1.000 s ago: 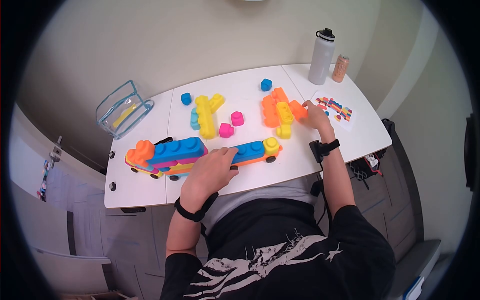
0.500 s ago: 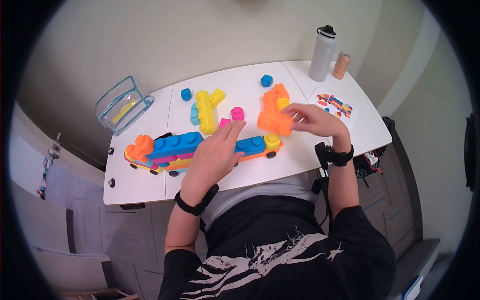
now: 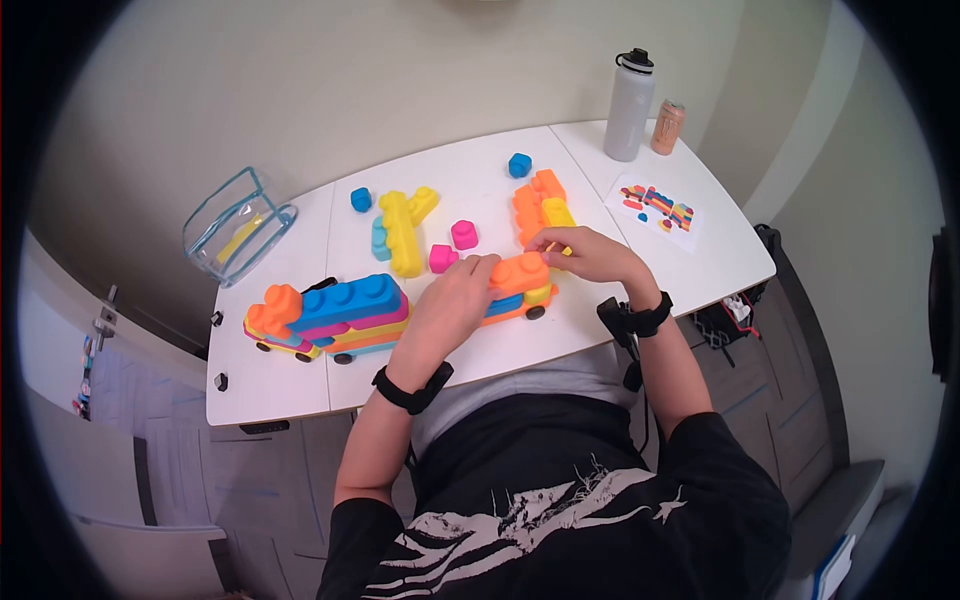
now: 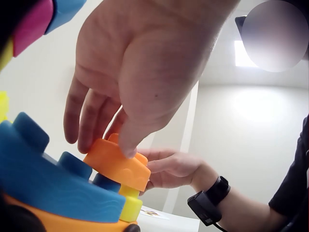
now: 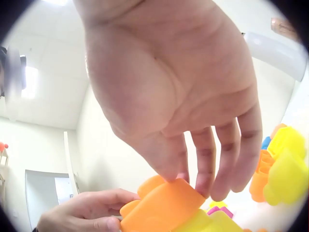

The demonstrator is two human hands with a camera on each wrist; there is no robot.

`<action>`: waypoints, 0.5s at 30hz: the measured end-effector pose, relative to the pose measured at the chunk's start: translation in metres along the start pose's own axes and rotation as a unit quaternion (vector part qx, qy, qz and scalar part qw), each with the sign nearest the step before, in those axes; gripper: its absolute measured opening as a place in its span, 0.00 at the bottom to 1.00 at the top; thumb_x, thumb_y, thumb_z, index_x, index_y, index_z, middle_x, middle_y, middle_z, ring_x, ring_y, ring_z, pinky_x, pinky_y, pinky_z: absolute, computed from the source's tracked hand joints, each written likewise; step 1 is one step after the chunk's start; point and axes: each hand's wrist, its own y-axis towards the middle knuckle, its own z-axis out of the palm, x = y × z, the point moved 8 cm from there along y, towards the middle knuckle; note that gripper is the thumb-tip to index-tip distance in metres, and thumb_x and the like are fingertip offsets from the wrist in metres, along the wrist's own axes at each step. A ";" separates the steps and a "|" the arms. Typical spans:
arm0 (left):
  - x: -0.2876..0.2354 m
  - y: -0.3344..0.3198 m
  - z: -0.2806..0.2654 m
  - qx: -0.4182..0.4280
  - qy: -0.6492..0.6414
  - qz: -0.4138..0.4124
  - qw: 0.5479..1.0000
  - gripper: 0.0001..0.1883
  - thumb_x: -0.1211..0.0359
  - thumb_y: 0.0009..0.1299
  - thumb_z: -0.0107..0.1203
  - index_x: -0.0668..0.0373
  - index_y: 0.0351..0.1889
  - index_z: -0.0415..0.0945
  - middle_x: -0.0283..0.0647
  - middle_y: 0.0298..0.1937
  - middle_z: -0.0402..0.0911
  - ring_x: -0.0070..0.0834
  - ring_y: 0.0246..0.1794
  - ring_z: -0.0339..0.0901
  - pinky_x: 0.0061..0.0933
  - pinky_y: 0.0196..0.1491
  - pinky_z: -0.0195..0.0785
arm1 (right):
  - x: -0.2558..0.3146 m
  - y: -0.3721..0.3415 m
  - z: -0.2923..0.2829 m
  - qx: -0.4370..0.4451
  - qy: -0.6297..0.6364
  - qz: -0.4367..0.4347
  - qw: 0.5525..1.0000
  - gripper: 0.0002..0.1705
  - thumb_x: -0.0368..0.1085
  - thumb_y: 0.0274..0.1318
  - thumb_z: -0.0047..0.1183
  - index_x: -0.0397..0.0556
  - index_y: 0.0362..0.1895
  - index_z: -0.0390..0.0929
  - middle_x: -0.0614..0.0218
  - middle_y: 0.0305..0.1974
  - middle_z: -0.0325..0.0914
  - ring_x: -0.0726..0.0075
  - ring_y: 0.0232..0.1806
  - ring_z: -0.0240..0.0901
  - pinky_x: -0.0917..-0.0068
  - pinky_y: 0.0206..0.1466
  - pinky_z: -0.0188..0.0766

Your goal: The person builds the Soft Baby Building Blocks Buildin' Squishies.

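Observation:
An orange toy building block (image 3: 520, 272) sits over the yellow block (image 3: 540, 294) at the right end of a wheeled toy wagon. A long blue block (image 4: 63, 179) lies along the wagon's orange base (image 3: 503, 317). My left hand (image 3: 455, 305) pinches the orange block's left end, thumb on the near side in the left wrist view. At the other end, my right hand (image 3: 597, 256) grips the same block between thumb and fingers, as the right wrist view shows. The wagon's left part is hidden behind my left hand.
A taller stacked toy vehicle (image 3: 350, 310) stands at left. Behind lie yellow blocks (image 3: 402, 235), pink blocks (image 3: 464, 235), small blue blocks (image 3: 519, 165) and orange blocks (image 3: 527, 212). A picture sheet (image 3: 680, 235), bottle (image 3: 628, 110), can (image 3: 668, 128) and clear bag (image 3: 235, 228) are farther out.
My right hand has brought the orange block from the right-hand pile leftward onto the wagon. My left hand has lifted off the blue block and moved right to the orange one.

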 end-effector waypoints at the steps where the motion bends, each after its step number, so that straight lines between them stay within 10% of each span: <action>1: 0.003 0.001 0.002 0.010 -0.005 -0.012 1.000 0.23 0.69 0.73 0.66 0.63 0.64 0.75 0.53 0.54 0.84 0.51 0.54 0.83 0.46 0.55 0.77 | -0.002 0.000 0.002 0.009 0.005 0.024 1.000 0.17 0.36 0.74 0.55 0.47 0.62 0.81 0.65 0.55 0.85 0.68 0.50 0.83 0.71 0.54 0.81; 15: -0.004 0.001 0.009 0.008 -0.032 0.022 0.999 0.24 0.68 0.76 0.62 0.65 0.67 0.73 0.54 0.56 0.82 0.52 0.55 0.81 0.47 0.56 0.76 | 0.002 -0.010 0.001 0.047 0.082 0.143 0.985 0.17 0.34 0.73 0.47 0.44 0.60 0.75 0.60 0.54 0.78 0.65 0.51 0.83 0.68 0.53 0.89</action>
